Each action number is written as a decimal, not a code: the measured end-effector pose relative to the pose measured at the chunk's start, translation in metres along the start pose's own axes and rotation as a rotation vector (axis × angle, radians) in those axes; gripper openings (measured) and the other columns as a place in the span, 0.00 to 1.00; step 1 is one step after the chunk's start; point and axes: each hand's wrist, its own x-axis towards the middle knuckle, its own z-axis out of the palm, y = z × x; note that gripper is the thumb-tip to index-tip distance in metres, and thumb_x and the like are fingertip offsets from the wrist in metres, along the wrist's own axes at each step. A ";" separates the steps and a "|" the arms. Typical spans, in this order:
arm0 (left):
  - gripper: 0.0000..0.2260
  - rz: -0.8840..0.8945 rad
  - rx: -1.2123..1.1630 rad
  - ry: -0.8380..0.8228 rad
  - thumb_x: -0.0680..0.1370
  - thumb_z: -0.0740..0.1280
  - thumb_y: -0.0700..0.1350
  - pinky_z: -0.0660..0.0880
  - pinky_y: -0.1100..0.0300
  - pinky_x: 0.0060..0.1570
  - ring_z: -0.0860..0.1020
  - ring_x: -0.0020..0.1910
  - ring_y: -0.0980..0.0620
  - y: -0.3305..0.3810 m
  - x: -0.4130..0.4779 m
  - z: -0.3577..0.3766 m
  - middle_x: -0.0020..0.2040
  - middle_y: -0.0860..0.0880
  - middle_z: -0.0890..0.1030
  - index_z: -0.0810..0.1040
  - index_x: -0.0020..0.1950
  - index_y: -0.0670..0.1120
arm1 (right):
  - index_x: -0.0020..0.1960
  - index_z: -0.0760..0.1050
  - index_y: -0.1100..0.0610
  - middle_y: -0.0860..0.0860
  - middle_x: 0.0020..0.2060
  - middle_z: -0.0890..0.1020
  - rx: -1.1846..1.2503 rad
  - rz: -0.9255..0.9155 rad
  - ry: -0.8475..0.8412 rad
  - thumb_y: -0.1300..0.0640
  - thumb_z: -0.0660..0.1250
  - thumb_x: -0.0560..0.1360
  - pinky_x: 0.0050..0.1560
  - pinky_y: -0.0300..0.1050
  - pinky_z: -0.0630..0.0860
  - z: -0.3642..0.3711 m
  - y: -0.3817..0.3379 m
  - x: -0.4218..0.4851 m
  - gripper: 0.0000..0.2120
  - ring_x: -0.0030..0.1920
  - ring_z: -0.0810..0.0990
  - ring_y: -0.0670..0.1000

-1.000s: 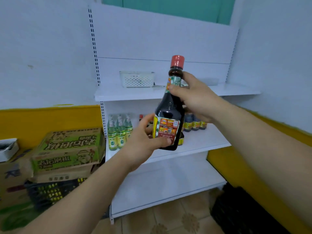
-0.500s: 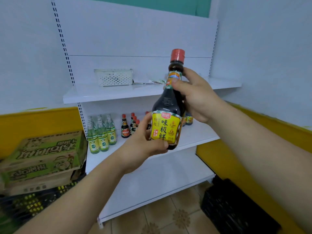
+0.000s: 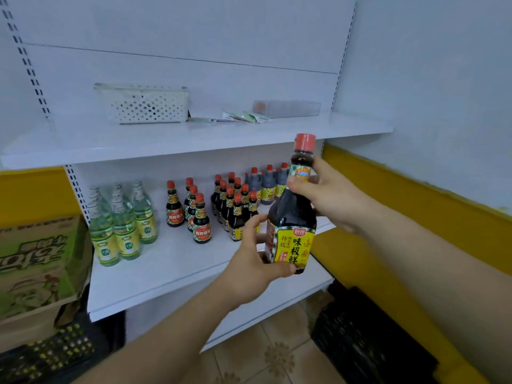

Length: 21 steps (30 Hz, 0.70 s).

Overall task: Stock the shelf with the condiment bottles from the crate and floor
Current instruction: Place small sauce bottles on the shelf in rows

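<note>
I hold a large dark sauce bottle (image 3: 293, 214) with a red cap and yellow label upright in front of the middle shelf (image 3: 171, 270). My left hand (image 3: 255, 259) grips its base and label from the left. My right hand (image 3: 327, 195) grips its neck and shoulder from the right. On the middle shelf stand several small red-capped dark bottles (image 3: 235, 206), a few more (image 3: 194, 212) to their left, and clear green-labelled bottles (image 3: 122, 225) at the far left. A black crate (image 3: 368, 345) sits on the floor at lower right.
The top shelf (image 3: 166, 139) carries a white perforated basket (image 3: 144, 103), some packets (image 3: 243, 117) and a clear box (image 3: 288, 108). Green cardboard cartons (image 3: 38, 261) are stacked at the left over another black crate (image 3: 50, 353). The bottom shelf (image 3: 249, 322) meets tiled floor.
The view has moved closer to the shelf and swung left. The bottle sits lower in view, and the rows of small bottles on the middle shelf now show plainly.
</note>
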 end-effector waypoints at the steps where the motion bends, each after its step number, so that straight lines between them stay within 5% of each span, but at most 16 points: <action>1: 0.37 -0.010 0.002 -0.007 0.69 0.73 0.33 0.77 0.66 0.40 0.82 0.44 0.56 -0.005 0.009 -0.002 0.61 0.47 0.71 0.59 0.65 0.61 | 0.62 0.64 0.47 0.50 0.52 0.78 -0.015 0.020 0.002 0.54 0.64 0.78 0.55 0.51 0.76 -0.002 0.005 0.008 0.15 0.53 0.79 0.51; 6: 0.38 -0.062 0.009 -0.024 0.69 0.74 0.33 0.79 0.62 0.43 0.77 0.54 0.49 -0.036 0.044 -0.006 0.60 0.48 0.71 0.58 0.65 0.61 | 0.65 0.62 0.45 0.51 0.54 0.77 -0.077 0.131 -0.096 0.56 0.64 0.79 0.55 0.55 0.77 -0.011 0.029 0.040 0.18 0.54 0.79 0.52; 12: 0.38 -0.170 0.010 0.015 0.69 0.74 0.32 0.80 0.58 0.45 0.79 0.52 0.48 -0.074 0.086 -0.003 0.60 0.46 0.73 0.57 0.65 0.62 | 0.61 0.66 0.45 0.50 0.50 0.79 -0.065 0.113 -0.139 0.59 0.64 0.78 0.42 0.41 0.76 -0.016 0.072 0.081 0.15 0.51 0.79 0.49; 21: 0.38 -0.193 0.074 0.279 0.68 0.74 0.32 0.80 0.58 0.46 0.78 0.52 0.55 -0.132 0.186 0.020 0.60 0.51 0.70 0.58 0.64 0.62 | 0.61 0.66 0.49 0.47 0.50 0.79 -0.076 0.072 -0.288 0.61 0.65 0.77 0.56 0.51 0.76 -0.048 0.157 0.191 0.16 0.54 0.79 0.50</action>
